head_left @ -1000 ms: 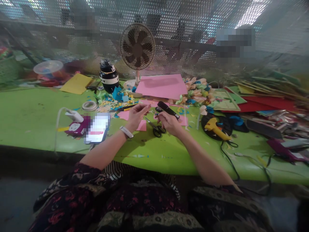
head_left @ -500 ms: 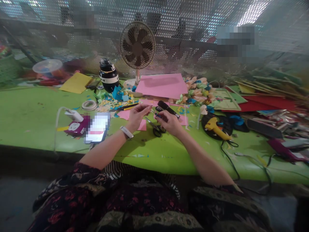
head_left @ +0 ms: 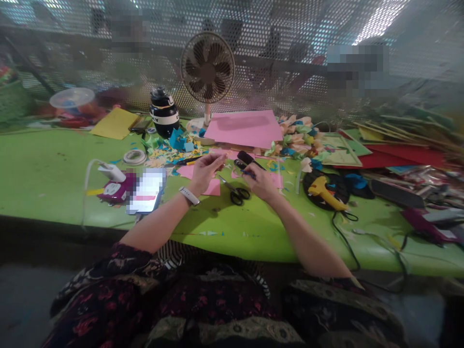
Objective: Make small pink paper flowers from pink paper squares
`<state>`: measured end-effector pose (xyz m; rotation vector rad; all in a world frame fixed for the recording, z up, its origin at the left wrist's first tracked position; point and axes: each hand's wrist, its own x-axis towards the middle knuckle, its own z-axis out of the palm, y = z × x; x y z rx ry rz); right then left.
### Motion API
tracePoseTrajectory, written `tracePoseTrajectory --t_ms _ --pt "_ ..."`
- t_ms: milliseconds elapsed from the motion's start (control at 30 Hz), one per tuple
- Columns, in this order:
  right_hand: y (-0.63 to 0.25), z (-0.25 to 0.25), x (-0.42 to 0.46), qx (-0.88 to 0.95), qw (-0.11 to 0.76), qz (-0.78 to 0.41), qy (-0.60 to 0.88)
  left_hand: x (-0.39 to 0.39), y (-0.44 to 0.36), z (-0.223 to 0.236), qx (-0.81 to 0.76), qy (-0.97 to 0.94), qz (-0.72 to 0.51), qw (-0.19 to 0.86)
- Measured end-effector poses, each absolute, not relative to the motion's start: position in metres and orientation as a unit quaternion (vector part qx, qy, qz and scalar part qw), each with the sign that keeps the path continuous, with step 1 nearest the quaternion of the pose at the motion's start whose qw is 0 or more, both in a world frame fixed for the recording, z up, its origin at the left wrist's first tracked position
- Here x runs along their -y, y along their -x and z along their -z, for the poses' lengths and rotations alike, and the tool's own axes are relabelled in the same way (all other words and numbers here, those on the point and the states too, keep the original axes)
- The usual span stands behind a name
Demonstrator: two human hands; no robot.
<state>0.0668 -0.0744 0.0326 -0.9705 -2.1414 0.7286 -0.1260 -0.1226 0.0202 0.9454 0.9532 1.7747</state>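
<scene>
My left hand (head_left: 206, 171), with a white band on its wrist, is closed in a pinch above the pink paper pieces (head_left: 211, 187). Something tiny and pale shows at its fingertips, too small to name. To the right, my right hand (head_left: 263, 182) is also closed, fingertips pressed together. A bit of dark blue shows at them, but I cannot make out what it is. Between and below the hands lie scissors (head_left: 237, 194) with black handles, blades pointing up and left. A black stapler-like tool (head_left: 246, 157) rests just beyond my right hand.
Paper scraps (head_left: 163, 157) lie behind my left hand, near a tape roll (head_left: 135, 157). A phone (head_left: 147, 191) stands at left. The fan (head_left: 208, 70), black bottle (head_left: 165, 116) and pink sheets (head_left: 244, 126) are at the back. A yellow glue gun (head_left: 322, 191) lies right.
My right hand has moved right, away from my left hand, and its fingers have closed up more. My left hand has shifted slightly left. More of the scissors' handles shows.
</scene>
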Motion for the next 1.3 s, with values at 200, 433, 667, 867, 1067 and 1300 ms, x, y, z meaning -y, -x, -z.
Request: tracePoseTrajectory --t_ms 200,433,667,867,1067,1300 --pt "-0.072 -0.039 0.069 0.669 0.368 -0.559 0.324 0.127 0.131 -0.021 -0.352 -0.509 -0.605 0.501" --pt "-0.068 -0.042 0.082 0.643 0.278 -0.660 0.271 0.129 0.130 -0.020 -0.341 -0.543 -0.575 0.507" --pt "-0.062 -0.043 0.092 0.598 0.268 -0.705 0.270 0.128 0.128 -0.015 -0.355 -0.529 -0.561 0.529" --pt "-0.061 -0.044 0.095 0.567 0.261 -0.740 0.249 0.130 0.126 -0.016 -0.350 -0.525 -0.565 0.531" --pt "-0.060 -0.043 0.097 0.560 0.255 -0.750 0.243 0.130 0.124 -0.016 -0.353 -0.516 -0.571 0.532" --pt "-0.055 -0.037 0.097 0.528 0.335 -0.729 0.280 0.132 0.119 -0.020 -0.341 -0.459 -0.614 0.544"
